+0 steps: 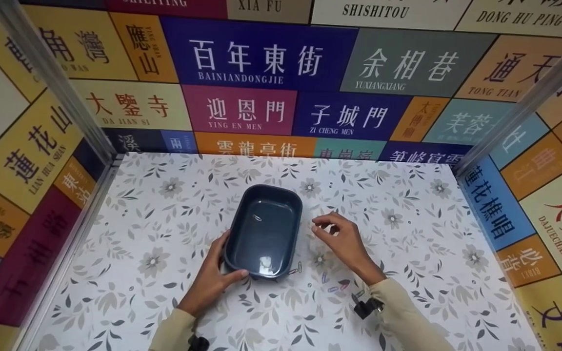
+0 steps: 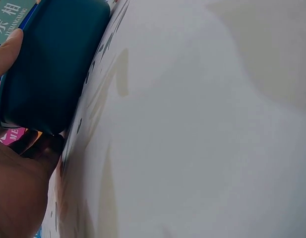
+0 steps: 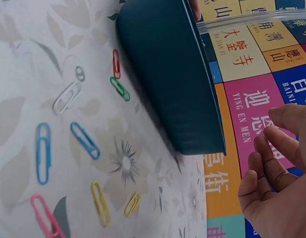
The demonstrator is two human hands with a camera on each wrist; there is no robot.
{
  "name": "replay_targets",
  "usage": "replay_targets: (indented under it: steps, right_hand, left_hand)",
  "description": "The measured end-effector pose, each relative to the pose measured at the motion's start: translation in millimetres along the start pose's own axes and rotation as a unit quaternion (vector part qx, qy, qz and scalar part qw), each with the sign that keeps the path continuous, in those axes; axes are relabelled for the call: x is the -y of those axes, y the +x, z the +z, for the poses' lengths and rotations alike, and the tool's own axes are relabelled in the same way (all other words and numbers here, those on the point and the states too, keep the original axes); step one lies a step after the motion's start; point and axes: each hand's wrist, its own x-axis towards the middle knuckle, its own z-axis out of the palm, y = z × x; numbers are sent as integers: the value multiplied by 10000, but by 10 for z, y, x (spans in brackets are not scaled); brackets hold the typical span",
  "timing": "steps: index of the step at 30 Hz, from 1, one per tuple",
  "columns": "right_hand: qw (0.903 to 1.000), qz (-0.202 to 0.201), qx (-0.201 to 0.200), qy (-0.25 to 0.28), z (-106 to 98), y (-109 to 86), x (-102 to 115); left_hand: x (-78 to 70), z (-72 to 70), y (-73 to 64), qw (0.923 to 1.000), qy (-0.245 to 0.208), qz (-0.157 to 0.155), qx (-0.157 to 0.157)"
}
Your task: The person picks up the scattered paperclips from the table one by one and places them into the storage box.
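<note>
A deep, dark blue rectangular dish (image 1: pixel 261 243) with rounded corners stands on the patterned tabletop; a pale paper clip (image 1: pixel 257 218) lies inside it. My left hand (image 1: pixel 216 275) grips its near left corner, thumb at the near rim and fingers along the left side. Right of the dish is my right hand (image 1: pixel 343 241), raised with thumb and forefinger close together at the tips. Whether something small is between them I cannot tell. Loose paper clips lie below that hand, among them a red clip (image 3: pixel 116 63), a green clip (image 3: pixel 120 89) and a pink clip (image 3: pixel 46 216).
More clips lie nearby, such as a blue clip (image 3: pixel 43 153), a yellow clip (image 3: pixel 100 204) and a white clip (image 3: pixel 67 97). The flower-patterned tabletop (image 1: pixel 164 224) is bounded by lettered panels (image 1: pixel 261 58) at the back and both sides, with metal posts (image 1: pixel 59 83) at the corners.
</note>
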Motion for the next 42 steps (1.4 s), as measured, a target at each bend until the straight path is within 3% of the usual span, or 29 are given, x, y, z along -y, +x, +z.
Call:
replay_targets:
  steps: [10, 20, 26, 34, 42]
  right_hand:
    - [9991, 36, 365, 198, -168, -124, -194]
    - [9996, 243, 109, 86, -170, -215, -353]
    - [9997, 225, -25, 14, -161, -268, -457]
    - [9993, 356, 96, 3, -199, -340, -522]
    - [9993, 339, -171, -58, -153, -431, -630]
  left_hand:
    - [2, 4, 3, 9999, -52, -73, -46]
    - [11, -14, -9, 9997, -193, -76, 108]
    - [17, -18, -14, 9999, -140, -34, 73]
    - [37, -3, 2, 9998, -218, -44, 12]
    - [29, -8, -9, 9998, -202, -36, 18]
